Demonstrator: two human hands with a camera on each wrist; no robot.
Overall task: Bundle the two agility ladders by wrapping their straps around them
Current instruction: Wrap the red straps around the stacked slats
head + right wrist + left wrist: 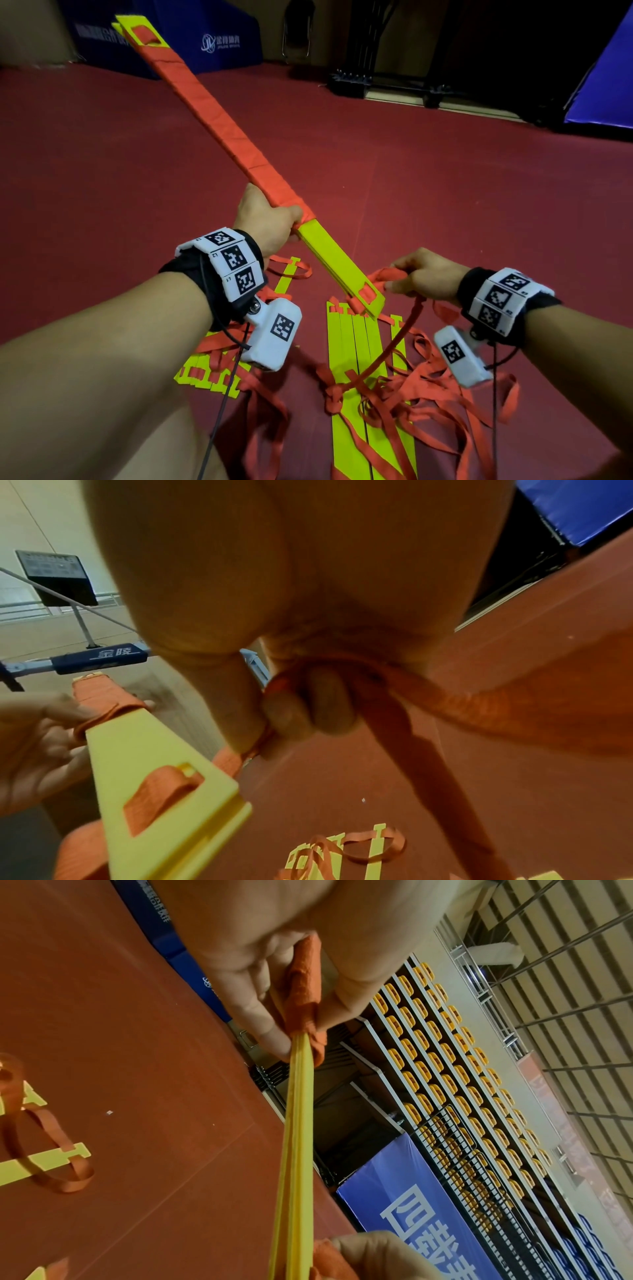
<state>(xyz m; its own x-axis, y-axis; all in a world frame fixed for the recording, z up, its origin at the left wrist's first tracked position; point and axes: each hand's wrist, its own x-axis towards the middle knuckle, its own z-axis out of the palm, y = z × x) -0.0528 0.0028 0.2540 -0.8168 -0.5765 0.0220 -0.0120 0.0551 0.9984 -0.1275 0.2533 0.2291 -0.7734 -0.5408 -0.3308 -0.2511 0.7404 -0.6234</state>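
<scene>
A dark red sports floor (102, 154) carries a loose pile of yellow-green rungs (356, 342) and tangled orange straps (428, 394). Blue padded barriers (205, 37) stand at the far edge. The left hand (267, 219) grips a stacked rung bundle (325, 260), held raised and slanting away, at the end of its orange strap wrapping (212, 113). The right hand (424, 274) is closed around the free strap (387, 275) beside the bundle's near end.
</scene>
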